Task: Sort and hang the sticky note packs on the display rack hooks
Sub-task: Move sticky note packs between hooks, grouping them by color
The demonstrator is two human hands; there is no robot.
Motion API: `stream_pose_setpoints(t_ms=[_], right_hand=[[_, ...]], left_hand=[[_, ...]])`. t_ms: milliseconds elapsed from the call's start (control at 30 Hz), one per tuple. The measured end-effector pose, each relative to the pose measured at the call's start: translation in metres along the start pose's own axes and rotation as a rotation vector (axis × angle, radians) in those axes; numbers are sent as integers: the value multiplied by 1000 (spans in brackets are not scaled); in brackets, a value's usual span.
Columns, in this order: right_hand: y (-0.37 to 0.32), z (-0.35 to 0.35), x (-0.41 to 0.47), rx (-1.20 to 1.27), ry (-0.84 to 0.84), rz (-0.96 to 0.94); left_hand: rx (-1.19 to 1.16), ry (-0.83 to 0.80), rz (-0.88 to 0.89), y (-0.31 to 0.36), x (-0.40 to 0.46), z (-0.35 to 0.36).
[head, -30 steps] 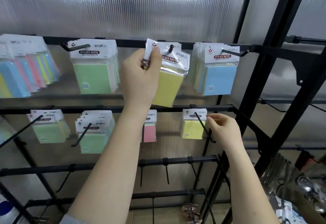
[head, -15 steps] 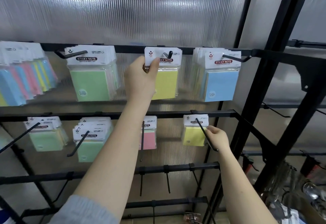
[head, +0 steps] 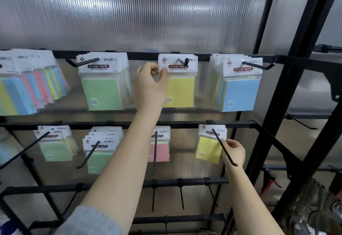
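On the top rail (head: 140,56) of the black display rack, the far-left hook carries a fanned bunch of mixed-colour packs (head: 27,86) in yellow, blue and pink. Right of these along the rail hangs a stack of green packs (head: 102,84) on its own hook. Next to the right, the left hand (head: 149,86) reaches up with a grey sleeve at the elbow, its thumb and curled fingers pinching the lower left corner of the white header card of the large yellow pack (head: 178,84), which hangs straight on the hook (head: 186,62) just under the rail. Further right along the rail hangs a stack of blue packs (head: 239,86). Below the top rail, a second rail holds, from the left, small green packs (head: 55,144), a second bunch of small green packs (head: 100,147), a small pink pack (head: 160,145) partly hidden by the left forearm, and a small yellow pack (head: 210,146). The right hand (head: 234,152) sits at the right edge of that small yellow pack, fingers curled at the pack's side beside the long hook wire (head: 224,147); whether they actually pinch the pack I cannot tell.
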State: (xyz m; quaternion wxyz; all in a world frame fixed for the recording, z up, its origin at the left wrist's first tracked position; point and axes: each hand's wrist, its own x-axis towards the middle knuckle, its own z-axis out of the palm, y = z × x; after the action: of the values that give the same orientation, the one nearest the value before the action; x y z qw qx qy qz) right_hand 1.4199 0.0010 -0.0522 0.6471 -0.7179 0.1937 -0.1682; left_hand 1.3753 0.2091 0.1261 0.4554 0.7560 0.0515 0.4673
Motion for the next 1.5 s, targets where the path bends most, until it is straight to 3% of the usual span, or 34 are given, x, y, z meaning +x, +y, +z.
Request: stream_pose_setpoints(t_ms=[467,667,900,1133,1267,1500], right_hand=[[-16,-23,-27,165,-206,57],[-23,-47,-43,72,-256,80],[-35,-73,-67,-120,-177,-3],[-55,-95,-89,-293,-142,-141],[-69,-99,-99,-276,-155,-152],[-80,-93,-107,-227,-175,-145]], left_hand=[[-23,-163,-218,-45,-51,-42],[31,-211,-290,-66,-70,-49],[243,-411,-477,-109,-89,-42],[190,-501,-663,-117,-85,-19],[-49,-458,-867,-128,-88,-11],[-47,-429,-787,-138,-105,-3]])
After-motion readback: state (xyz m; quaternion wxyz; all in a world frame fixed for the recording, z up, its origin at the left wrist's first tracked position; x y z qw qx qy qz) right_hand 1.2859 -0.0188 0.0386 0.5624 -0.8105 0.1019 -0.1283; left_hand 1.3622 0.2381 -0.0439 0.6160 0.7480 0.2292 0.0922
